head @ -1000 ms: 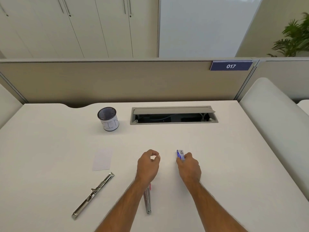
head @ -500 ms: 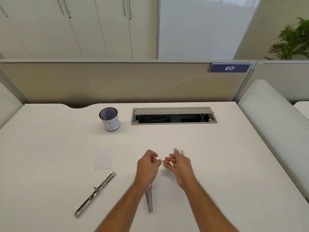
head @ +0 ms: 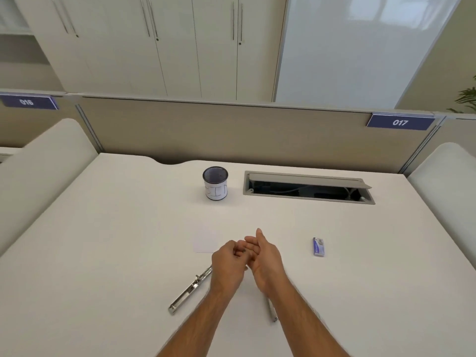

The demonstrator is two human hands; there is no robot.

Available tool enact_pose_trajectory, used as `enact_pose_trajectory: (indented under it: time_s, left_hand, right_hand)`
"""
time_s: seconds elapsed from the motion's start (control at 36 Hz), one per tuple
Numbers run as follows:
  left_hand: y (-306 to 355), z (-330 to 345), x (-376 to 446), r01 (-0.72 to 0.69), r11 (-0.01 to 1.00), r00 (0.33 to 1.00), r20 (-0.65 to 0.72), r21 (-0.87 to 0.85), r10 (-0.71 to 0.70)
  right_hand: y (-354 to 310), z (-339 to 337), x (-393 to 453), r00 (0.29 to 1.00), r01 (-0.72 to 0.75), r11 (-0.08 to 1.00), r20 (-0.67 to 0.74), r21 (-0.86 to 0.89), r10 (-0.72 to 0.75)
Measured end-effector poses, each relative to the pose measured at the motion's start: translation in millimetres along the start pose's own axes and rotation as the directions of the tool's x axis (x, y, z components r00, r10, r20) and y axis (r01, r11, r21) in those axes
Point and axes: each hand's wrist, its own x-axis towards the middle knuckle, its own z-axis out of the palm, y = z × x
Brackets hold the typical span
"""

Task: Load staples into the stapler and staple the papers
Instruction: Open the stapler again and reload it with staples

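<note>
Pinching a small staple strip [head: 243, 250], left hand [head: 228, 264] fingers should pass it squarely into the flat, open right hand [head: 262, 258].

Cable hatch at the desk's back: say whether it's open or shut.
Open: the cable hatch has its lid raised, with cables showing in the dark recess.

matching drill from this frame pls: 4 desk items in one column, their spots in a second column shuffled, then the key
Things:
1. staple box
2. pen cup
3. paper slip
4. metal stapler part

Places:
A. far side of the desk, just left of the open cable tray
B. flat on the desk, partly hidden behind the left hand
C. alone on the desk, right of the right hand
D. lying diagonally, near and left of the left wrist

Pairs: 1-C, 2-A, 3-B, 4-D
</note>
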Motion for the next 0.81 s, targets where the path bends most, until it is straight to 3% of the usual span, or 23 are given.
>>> enact_pose_trajectory:
  time_s: [0.28,0.42,0.58,0.81]
  left_hand:
    - [-14.6,-65.3,5.2,0.078,0.991,0.994,-0.063,-0.109,-0.085]
    - [-23.3,-84.3,9.2,0.095,0.981,0.993,-0.056,-0.166,-0.106]
    - [-32.1,-99.2,14.9,0.086,0.973,0.993,-0.065,-0.214,-0.102]
    - [-31.9,-108.9,20.0,0.121,0.955,0.993,0.044,-0.272,-0.113]
  right_hand:
    - [33.6,54.3,-8.5,0.995,0.078,0.987,0.078,-0.143,-0.067]
    - [42.5,65.3,-7.3,0.978,0.199,0.909,0.127,-0.366,-0.163]
    - [39.8,62.1,-3.3,0.922,0.388,0.606,0.295,-0.695,-0.251]
    - [23.2,57.7,4.4,0.865,0.499,0.256,0.457,-0.828,-0.205]
